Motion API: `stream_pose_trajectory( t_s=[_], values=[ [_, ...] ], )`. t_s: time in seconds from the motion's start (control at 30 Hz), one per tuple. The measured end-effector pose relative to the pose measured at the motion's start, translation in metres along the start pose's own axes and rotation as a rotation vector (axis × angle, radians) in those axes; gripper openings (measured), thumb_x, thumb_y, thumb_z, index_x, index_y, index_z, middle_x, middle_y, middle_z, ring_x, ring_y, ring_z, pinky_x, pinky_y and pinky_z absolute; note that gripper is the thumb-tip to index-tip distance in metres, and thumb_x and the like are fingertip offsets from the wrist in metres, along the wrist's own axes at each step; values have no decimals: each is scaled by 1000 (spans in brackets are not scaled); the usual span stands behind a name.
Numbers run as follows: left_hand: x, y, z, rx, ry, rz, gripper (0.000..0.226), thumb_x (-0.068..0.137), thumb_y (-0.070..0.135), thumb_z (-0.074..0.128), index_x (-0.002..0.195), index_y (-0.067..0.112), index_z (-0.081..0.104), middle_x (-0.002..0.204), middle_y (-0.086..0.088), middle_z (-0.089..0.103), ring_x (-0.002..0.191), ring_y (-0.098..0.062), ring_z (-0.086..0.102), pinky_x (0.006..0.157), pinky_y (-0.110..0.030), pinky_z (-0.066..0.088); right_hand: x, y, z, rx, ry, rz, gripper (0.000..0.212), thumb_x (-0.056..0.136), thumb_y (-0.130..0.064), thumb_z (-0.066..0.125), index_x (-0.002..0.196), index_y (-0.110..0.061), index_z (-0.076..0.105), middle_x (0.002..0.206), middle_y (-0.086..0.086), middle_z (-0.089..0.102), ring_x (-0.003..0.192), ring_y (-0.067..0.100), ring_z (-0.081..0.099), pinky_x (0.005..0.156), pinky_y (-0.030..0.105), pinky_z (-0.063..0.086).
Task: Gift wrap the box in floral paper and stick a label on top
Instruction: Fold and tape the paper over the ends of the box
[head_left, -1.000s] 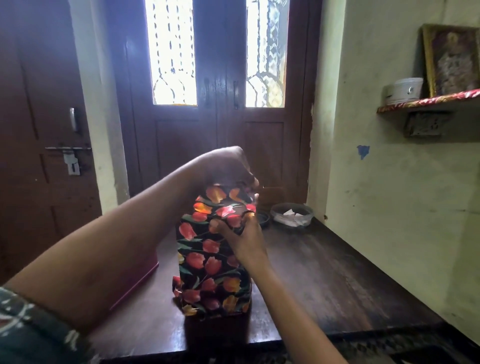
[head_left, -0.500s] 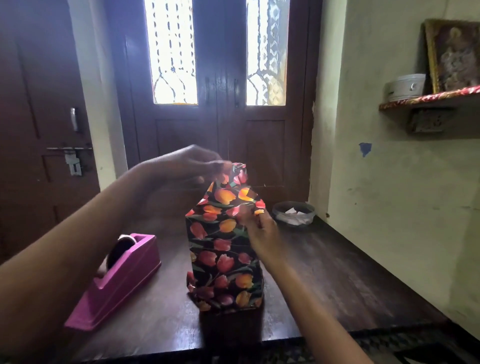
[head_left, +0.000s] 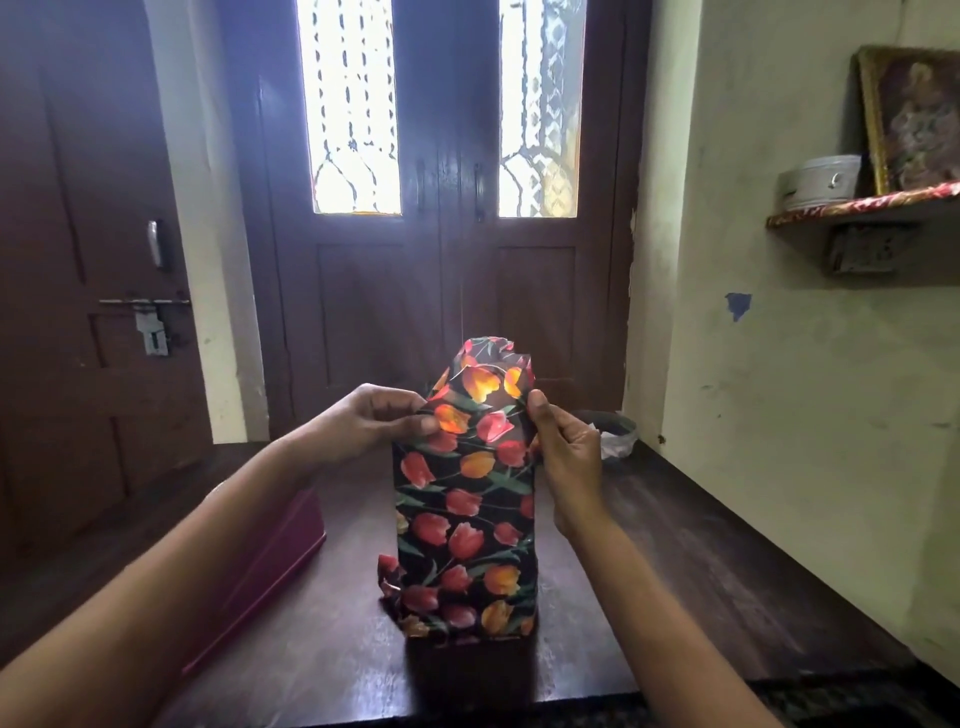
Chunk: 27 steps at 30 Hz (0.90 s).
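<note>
The box (head_left: 465, 540) stands upright on the dark wooden table (head_left: 675, 582), covered in black floral paper with red and orange tulips. Loose paper sticks up above the box's top as an open flap (head_left: 488, 371), lit from behind by the door glass. My left hand (head_left: 363, 423) pinches the paper at the upper left edge. My right hand (head_left: 569, 457) pinches it at the upper right edge. Crumpled paper bulges at the box's lower left corner. No label is in view.
A pink tape dispenser (head_left: 270, 566) lies left of the box, partly behind my left forearm. A small bowl with white scraps (head_left: 615, 434) sits at the table's far right, near the wall. Dark double doors stand behind; a wall shelf (head_left: 872, 208) hangs at right.
My left hand came down from the top of the flap to the box's upper left edge. My right hand shifted to the upper right edge. The flap now stands upright.
</note>
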<state>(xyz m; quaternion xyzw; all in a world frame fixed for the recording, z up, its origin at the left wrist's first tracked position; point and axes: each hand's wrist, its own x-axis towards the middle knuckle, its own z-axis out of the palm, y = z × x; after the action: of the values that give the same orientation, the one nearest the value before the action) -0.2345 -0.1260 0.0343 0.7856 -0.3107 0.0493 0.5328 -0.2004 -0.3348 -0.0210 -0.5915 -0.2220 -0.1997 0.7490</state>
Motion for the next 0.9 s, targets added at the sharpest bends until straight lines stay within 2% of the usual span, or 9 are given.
stream_pose_trajectory(
  t_s=[0.1, 0.17, 0.27, 0.4, 0.5, 0.57, 0.63, 0.77, 0.9],
  values=[
    [-2, -1, 1, -19, 24, 19, 30, 69, 34, 76, 88, 11, 73, 89, -10, 73, 82, -20, 69, 72, -23, 54, -1, 3, 0, -24, -89, -21, 34, 87, -39, 46, 104, -19, 66, 100, -2, 71, 95, 13, 68, 78, 24, 55],
    [-3, -1, 1, -12, 30, 15, 33, 70, 33, 75, 91, 9, 73, 91, -12, 73, 85, -23, 70, 73, -25, 54, -1, 0, -1, -47, -132, 7, 32, 89, -37, 45, 96, -16, 69, 91, 0, 73, 89, 17, 70, 74, 24, 56],
    [-4, 1, 2, -36, 19, 0, 38, 69, 36, 76, 92, 6, 72, 93, -16, 72, 88, -28, 70, 74, -26, 55, 2, -9, -7, -114, -210, 30, 33, 95, -29, 42, 82, -14, 68, 71, -7, 72, 70, 4, 69, 60, 11, 50],
    [-4, 2, 2, -44, -11, -6, 48, 73, 30, 75, 116, 11, 63, 108, -16, 68, 100, -31, 67, 81, -33, 55, 3, -10, -14, -184, -352, 60, 48, 93, -54, 33, 83, -23, 67, 81, -9, 70, 75, -6, 66, 65, 4, 47],
    [-1, 0, 9, 14, -2, -27, 40, 79, 16, 71, 117, 25, 63, 109, -7, 69, 99, -22, 67, 79, -32, 55, -1, -6, -14, -287, -423, 19, 68, 76, -78, 38, 103, -23, 68, 100, -3, 71, 98, 9, 66, 88, 24, 51],
    [-1, 1, 12, 7, -3, -22, 46, 78, 13, 72, 120, 28, 61, 112, -3, 68, 103, -18, 66, 80, -30, 55, 1, -7, -15, -357, -438, -12, 73, 71, -83, 38, 104, -25, 67, 102, -2, 70, 99, 13, 65, 91, 36, 51],
    [-2, 2, 9, 17, -12, -5, 59, 76, 28, 76, 130, 31, 52, 123, 0, 63, 112, -18, 61, 84, -33, 54, 3, -10, -17, -419, -457, -38, 75, 73, -83, 35, 99, -21, 67, 99, 3, 69, 95, 19, 66, 88, 46, 51],
    [-1, 13, 4, -1, -29, -44, 70, 64, 51, 78, 128, 37, 54, 127, -11, 56, 110, -28, 62, 81, -38, 56, 4, -17, -19, -463, -492, -32, 79, 76, -81, 32, 93, -12, 68, 92, 7, 70, 90, 22, 67, 86, 47, 50],
    [6, 33, 13, 129, 26, 38, 51, 75, 50, 68, 116, 21, 66, 127, 3, 57, 116, -15, 58, 88, -32, 54, 5, -23, -15, -437, -470, 7, 71, 78, -66, 52, 87, 4, 66, 89, 23, 67, 87, 37, 65, 79, 48, 51]
  ],
)
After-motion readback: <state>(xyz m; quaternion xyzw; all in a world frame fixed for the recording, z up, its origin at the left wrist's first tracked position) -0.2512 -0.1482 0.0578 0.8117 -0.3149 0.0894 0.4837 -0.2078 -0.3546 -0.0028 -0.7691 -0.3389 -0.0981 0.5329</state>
